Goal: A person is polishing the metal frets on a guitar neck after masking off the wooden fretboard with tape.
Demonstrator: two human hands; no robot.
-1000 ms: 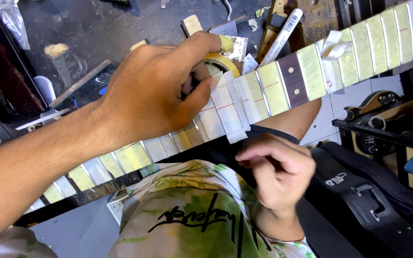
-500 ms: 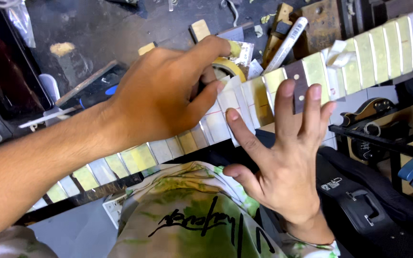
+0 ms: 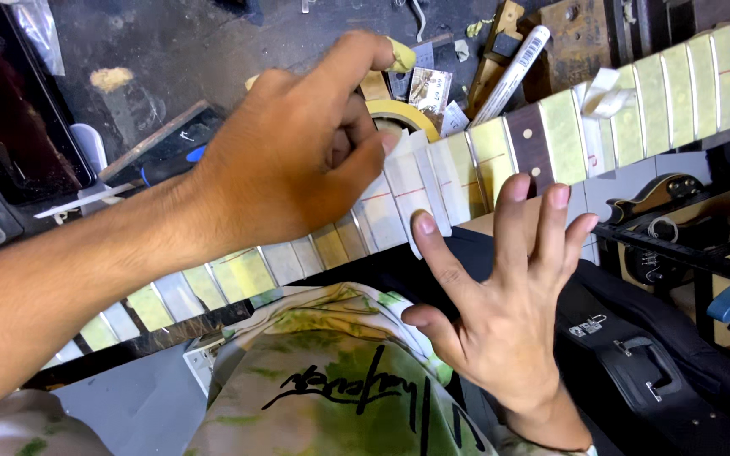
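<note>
Masking-taped fretboard (image 3: 542, 143) spans a cluttered dark workbench (image 3: 171, 51).

The light is bright, even and falls from above, slightly warm. It lands strongest on the back of the left hand (image 3: 297, 160) and its forearm, which look saturated orange. The pale tape strips on the guitar neck (image 3: 551, 143) shine a little, without hard glare. The left hand throws a soft shadow on the strips beneath its fingers. The dark workbench (image 3: 171, 51) at the top stays dim and grainy. The right hand (image 3: 500, 312) is sharp; the fingertips of the left hand are slightly soft. The neck bows towards the frame's corners, showing wide-lens distortion.
</note>
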